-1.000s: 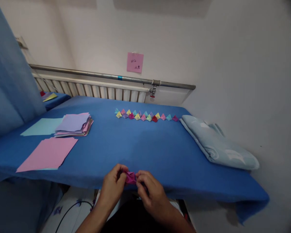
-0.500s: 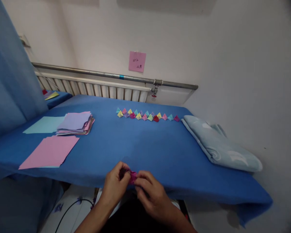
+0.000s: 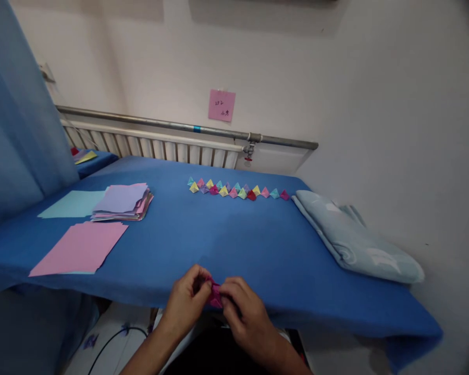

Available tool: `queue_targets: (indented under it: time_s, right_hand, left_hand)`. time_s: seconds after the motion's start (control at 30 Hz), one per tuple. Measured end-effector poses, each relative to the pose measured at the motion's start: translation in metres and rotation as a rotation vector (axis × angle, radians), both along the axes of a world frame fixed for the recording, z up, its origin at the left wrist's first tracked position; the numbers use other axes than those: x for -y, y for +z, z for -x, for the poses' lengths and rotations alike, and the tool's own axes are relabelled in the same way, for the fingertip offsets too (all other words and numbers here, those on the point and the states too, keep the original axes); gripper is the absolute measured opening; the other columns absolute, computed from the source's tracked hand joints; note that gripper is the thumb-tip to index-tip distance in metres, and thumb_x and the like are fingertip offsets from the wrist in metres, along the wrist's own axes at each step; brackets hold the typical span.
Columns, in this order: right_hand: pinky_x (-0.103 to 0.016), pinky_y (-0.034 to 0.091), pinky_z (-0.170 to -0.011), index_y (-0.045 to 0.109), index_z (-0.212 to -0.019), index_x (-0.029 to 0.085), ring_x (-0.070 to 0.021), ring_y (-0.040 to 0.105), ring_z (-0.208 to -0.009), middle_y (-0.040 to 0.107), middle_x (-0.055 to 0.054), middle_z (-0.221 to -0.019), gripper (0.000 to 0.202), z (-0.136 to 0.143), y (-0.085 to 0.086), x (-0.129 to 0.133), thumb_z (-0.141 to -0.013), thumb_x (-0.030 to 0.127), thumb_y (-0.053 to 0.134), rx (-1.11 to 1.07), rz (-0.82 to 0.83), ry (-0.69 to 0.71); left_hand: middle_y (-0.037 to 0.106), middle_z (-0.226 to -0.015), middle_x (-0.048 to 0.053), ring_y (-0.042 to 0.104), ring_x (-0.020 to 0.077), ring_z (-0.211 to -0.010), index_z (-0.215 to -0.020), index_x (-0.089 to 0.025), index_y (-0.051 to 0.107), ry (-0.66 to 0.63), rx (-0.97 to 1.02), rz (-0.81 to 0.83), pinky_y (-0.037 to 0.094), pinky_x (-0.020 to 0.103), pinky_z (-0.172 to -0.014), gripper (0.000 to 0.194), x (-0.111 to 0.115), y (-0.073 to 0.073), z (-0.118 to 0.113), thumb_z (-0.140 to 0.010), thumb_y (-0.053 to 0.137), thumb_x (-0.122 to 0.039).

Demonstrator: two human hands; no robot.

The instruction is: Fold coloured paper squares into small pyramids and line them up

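Note:
Between my two hands is a small piece of folded magenta paper (image 3: 215, 297), held above the front edge of the blue-covered table (image 3: 172, 245). My left hand (image 3: 188, 296) pinches its left side between thumb and fingers. On the other side, my right hand (image 3: 244, 307) grips the paper's right edge with thumb and fingertips. The fingers hide part of the folds. Farther back, several small folded paper pieces (image 3: 223, 192) in many colours stand in two rows.
To the left lie a pink paper stack (image 3: 82, 247), a mixed stack topped with lilac (image 3: 119, 200) and light blue sheets (image 3: 72, 203). A folded pale blue blanket (image 3: 359, 239) rests at the right. Behind the table are a radiator (image 3: 172, 150) and a pipe (image 3: 148, 120).
The magenta paper has turned slightly and shows more of its lower part between my hands. My right fingers have shifted on it. The whole view has moved a little.

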State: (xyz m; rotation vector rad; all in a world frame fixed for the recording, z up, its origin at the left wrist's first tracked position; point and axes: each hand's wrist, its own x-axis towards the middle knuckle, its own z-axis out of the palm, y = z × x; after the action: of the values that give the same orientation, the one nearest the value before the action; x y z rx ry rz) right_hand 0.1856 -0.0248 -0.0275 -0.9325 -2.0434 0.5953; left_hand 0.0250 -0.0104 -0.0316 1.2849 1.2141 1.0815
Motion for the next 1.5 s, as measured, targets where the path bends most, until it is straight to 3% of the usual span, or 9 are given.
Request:
queue_targets:
  time_s: [0.2, 0.4, 0.6, 0.83, 0.9, 1.0, 1.1, 1.27, 1.5]
  right_hand:
    - [-0.028, 0.048, -0.074, 0.056, -0.091, 0.021, -0.0157, 0.055, -0.084, 0.055, -0.005, -0.092, 0.023, 0.003, 0.000, -0.003, -0.085, 0.005, 0.042, 0.046, 0.009, -0.037]
    - [-0.026, 0.046, -0.068, 0.057, -0.089, 0.021, -0.0148, 0.052, -0.079, 0.052, -0.004, -0.087, 0.024, -0.003, 0.000, -0.002, -0.080, 0.004, 0.044, 0.129, -0.007, 0.011]
    - [-0.023, 0.042, -0.064, 0.057, -0.084, 0.022, -0.0126, 0.053, -0.071, 0.053, 0.000, -0.081, 0.017, -0.003, 0.003, -0.006, -0.078, 0.007, 0.051, 0.183, 0.087, 0.011]
    - [-0.023, 0.041, -0.066, 0.056, -0.081, 0.021, -0.0125, 0.053, -0.072, 0.054, -0.001, -0.081, 0.010, -0.005, 0.001, -0.015, -0.087, 0.015, 0.050, 0.230, 0.090, -0.007]
    - [-0.023, 0.041, -0.066, 0.056, -0.084, 0.021, -0.0126, 0.054, -0.073, 0.055, -0.001, -0.083, 0.011, -0.006, 0.001, -0.018, -0.086, 0.013, 0.049, 0.263, 0.075, -0.004]
    - [-0.022, 0.039, -0.063, 0.056, -0.085, 0.021, -0.0121, 0.052, -0.070, 0.053, 0.000, -0.080, 0.014, -0.007, 0.001, -0.023, -0.084, 0.010, 0.048, 0.322, 0.037, -0.013]
    - [-0.021, 0.035, -0.060, 0.055, -0.082, 0.021, -0.0118, 0.050, -0.068, 0.051, 0.001, -0.076, 0.013, -0.006, 0.002, -0.025, -0.084, 0.011, 0.048, 0.388, 0.012, -0.022]
    - [-0.022, 0.034, -0.062, 0.055, -0.082, 0.021, -0.0120, 0.050, -0.070, 0.051, 0.001, -0.077, 0.012, -0.005, 0.003, -0.025, -0.087, 0.014, 0.047, 0.440, 0.068, -0.008]
    - [-0.023, 0.036, -0.067, 0.056, -0.084, 0.020, -0.0126, 0.050, -0.075, 0.053, 0.001, -0.082, 0.013, -0.004, 0.010, -0.030, -0.079, 0.009, 0.053, 0.423, 0.194, 0.008]
  left_hand:
    - [0.056, -0.066, -0.003, 0.052, 0.0120, -0.061, -0.075, -0.019, 0.054, 0.003, 0.020, -0.011, 0.044, 0.025, -0.061, 0.012, -0.003, -0.002, 0.002, -0.077, 0.053, -0.031]
    - [0.057, -0.063, -0.004, 0.054, 0.0122, -0.059, -0.073, -0.020, 0.053, 0.004, 0.020, 0.014, 0.044, 0.024, -0.059, 0.012, -0.008, 0.002, 0.004, -0.076, 0.054, -0.032]
    - [0.058, -0.062, -0.003, 0.054, 0.0124, -0.058, -0.071, -0.020, 0.053, -0.014, -0.076, -0.009, 0.043, 0.024, -0.057, 0.011, -0.016, 0.005, 0.001, -0.074, 0.051, -0.030]
    - [0.063, -0.068, 0.000, 0.057, 0.0153, -0.060, -0.080, -0.019, 0.059, -0.020, -0.170, 0.002, 0.044, 0.027, -0.058, 0.016, -0.030, 0.009, 0.005, -0.073, 0.054, -0.033]
    - [0.064, -0.074, 0.002, 0.058, 0.0164, -0.064, -0.084, -0.019, 0.059, 0.018, -0.230, -0.055, 0.046, 0.028, -0.061, 0.017, -0.028, 0.013, 0.009, -0.073, 0.055, -0.032]
    - [0.061, -0.084, 0.004, 0.058, 0.0181, -0.076, -0.083, -0.020, 0.059, 0.081, -0.416, -0.281, 0.046, 0.031, -0.070, 0.011, -0.017, 0.015, 0.014, -0.077, 0.051, -0.025]
    - [0.058, -0.089, 0.004, 0.055, 0.0195, -0.088, -0.087, -0.022, 0.059, -0.031, -0.558, -0.427, 0.045, 0.033, -0.079, 0.018, -0.003, 0.008, 0.017, -0.080, 0.045, -0.015]
    - [0.055, -0.090, 0.004, 0.052, 0.0202, -0.089, -0.089, -0.021, 0.057, -0.141, -0.694, -0.394, 0.044, 0.036, -0.080, 0.023, 0.002, -0.004, 0.014, -0.079, 0.042, -0.007]
    - [0.054, -0.090, 0.003, 0.052, 0.0197, -0.085, -0.084, -0.020, 0.054, -0.236, -0.790, -0.359, 0.043, 0.033, -0.076, 0.011, -0.004, 0.001, 0.013, -0.078, 0.051, -0.012]
